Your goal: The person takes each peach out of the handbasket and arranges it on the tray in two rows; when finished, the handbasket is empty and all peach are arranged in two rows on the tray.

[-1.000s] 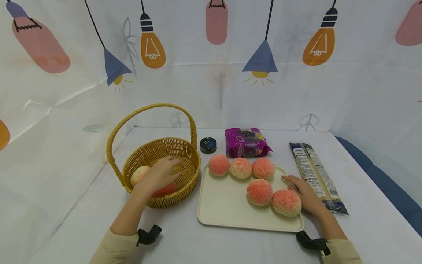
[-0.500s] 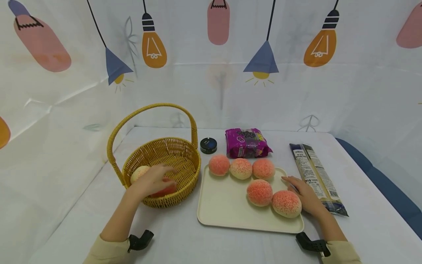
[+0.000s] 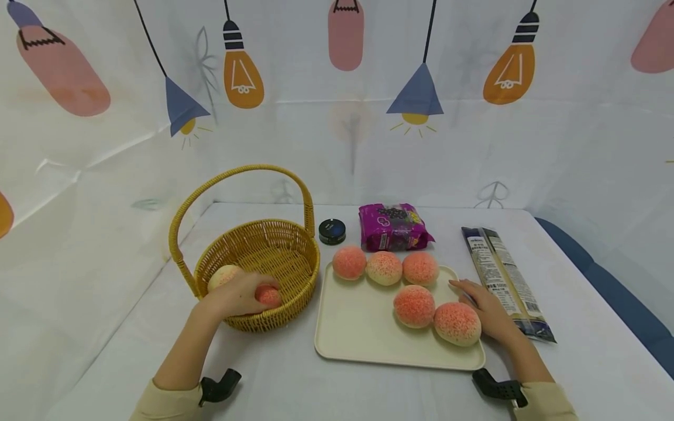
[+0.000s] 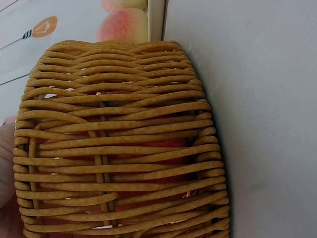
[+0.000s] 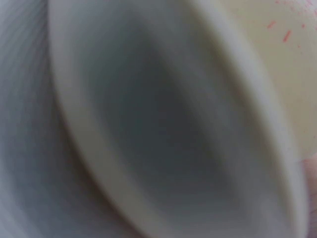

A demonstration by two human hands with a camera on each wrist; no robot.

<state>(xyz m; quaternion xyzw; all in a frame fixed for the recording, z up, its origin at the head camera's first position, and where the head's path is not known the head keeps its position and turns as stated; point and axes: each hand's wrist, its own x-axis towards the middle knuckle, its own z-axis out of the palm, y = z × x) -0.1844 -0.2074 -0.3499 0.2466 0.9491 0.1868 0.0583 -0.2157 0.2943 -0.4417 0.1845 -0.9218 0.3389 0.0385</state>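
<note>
My left hand [image 3: 239, 295] reaches over the near side of a wicker basket [image 3: 300, 251] and grips a red peach [image 3: 270, 296], fingers on top and thumb in front. A paler peach [image 3: 223, 275] lies beside it, partly behind the hand. In the left wrist view the basket's woven wall [image 4: 119, 148] hides most of the hand, with red showing through the gaps. My right hand [image 3: 487, 310] rests over the right rim of a cream tray [image 3: 358, 327], index finger extended, next to a large peach [image 3: 457, 323]. Several other peaches [image 3: 414, 306] lie on the tray.
Behind the tray stand a purple grape-printed packet [image 3: 392, 228] and a round black tin [image 3: 332, 231]. A long noodle-like packet [image 3: 508, 283] lies right of the right hand. The basket's tall handle [image 3: 247, 168] arches above the left hand.
My left hand has lowered and drawn back toward me inside the basket, and its spread fingers have closed round the red peach. The right hand and tray stay where they were.
</note>
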